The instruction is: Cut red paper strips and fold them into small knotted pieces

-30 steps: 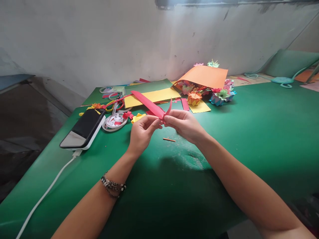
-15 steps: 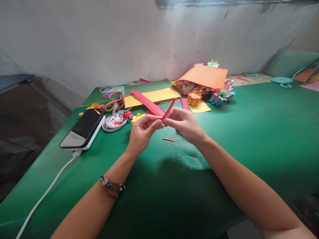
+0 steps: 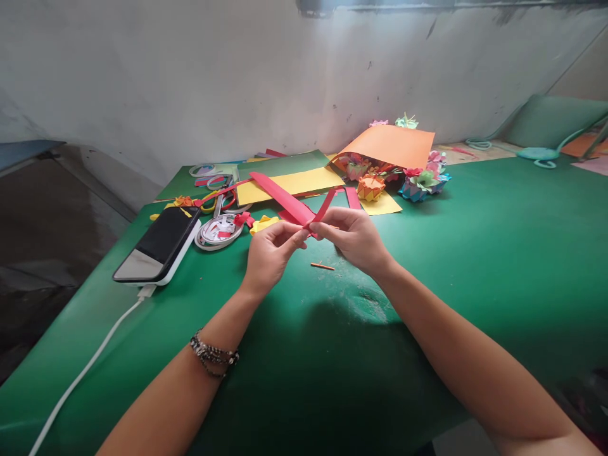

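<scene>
My left hand (image 3: pixel 270 258) and my right hand (image 3: pixel 355 239) meet over the table, thumbs and fingertips pinching a narrow red paper strip (image 3: pixel 325 206). One end of the strip sticks up past my right fingertips. Its lower part is mostly covered by my fingers. Behind my hands lies a longer red paper piece (image 3: pixel 285 199), and a yellow paper shape (image 3: pixel 263 225) sits beside my left fingers. A thin brown stick (image 3: pixel 322 266) rests on the table just below my hands.
A phone (image 3: pixel 159 244) with a white cable (image 3: pixel 90 372) lies left, near a tape roll (image 3: pixel 219 233) holding paper scraps and some scissors (image 3: pixel 219 201). Yellow paper (image 3: pixel 304 182), an orange sheet (image 3: pixel 387 144) and paper flowers (image 3: pixel 424 185) stand at the back of the green table (image 3: pixel 494 253).
My right fingertips have shifted slightly, and a little more of the pinched strip shows between my hands. The strip's raised end has dipped a bit. Everything else stays put.
</scene>
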The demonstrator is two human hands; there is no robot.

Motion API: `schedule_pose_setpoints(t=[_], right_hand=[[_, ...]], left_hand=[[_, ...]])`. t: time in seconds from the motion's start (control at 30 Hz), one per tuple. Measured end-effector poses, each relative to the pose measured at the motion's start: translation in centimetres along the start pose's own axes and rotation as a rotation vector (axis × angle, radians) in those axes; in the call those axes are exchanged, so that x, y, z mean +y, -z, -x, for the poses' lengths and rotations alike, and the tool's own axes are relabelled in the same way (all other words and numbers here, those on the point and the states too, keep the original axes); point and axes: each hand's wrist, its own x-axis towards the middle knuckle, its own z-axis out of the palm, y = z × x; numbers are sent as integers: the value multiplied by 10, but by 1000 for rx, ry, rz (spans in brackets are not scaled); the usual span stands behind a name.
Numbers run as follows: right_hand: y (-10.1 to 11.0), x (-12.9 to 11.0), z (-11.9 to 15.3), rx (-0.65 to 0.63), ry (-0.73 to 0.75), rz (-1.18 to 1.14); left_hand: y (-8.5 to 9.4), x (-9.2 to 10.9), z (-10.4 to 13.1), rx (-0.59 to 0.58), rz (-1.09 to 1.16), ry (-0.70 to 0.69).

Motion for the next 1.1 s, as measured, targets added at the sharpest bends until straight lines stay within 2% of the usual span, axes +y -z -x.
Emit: schedule_pose_setpoints(t=[0.2,0.33,0.43,0.6,0.7,0.8,0.87,0.97,1.1], right_hand=[[1,-1,0,-19,-24,-22],[1,3,0,-92,-26,-132],[0,4,0,-114,-43,-178],[-2,1,0,-84,13,-229],[-3,0,1,-57,39,-216],[-3,1,1,-12,55,-167],[-3,2,1,5,41,-138],[-1,3,1,4,-17,-124],[-1,4,0,-4,-93,-190]], left_hand=[[0,-2,-1,19,26,5],[-1,-2,-1,-26,73,-20],[-1,1,0,-72,59,-72],[2,5,-1,-162,-26,-205],[4,4,-2,-175,-52,-259],[3,1,-1,-125,-97,-255],[2,-1,1,-44,-197,-294],[0,-1,6,84,-404,-445],[-1,0,8,114,-585,-606]])
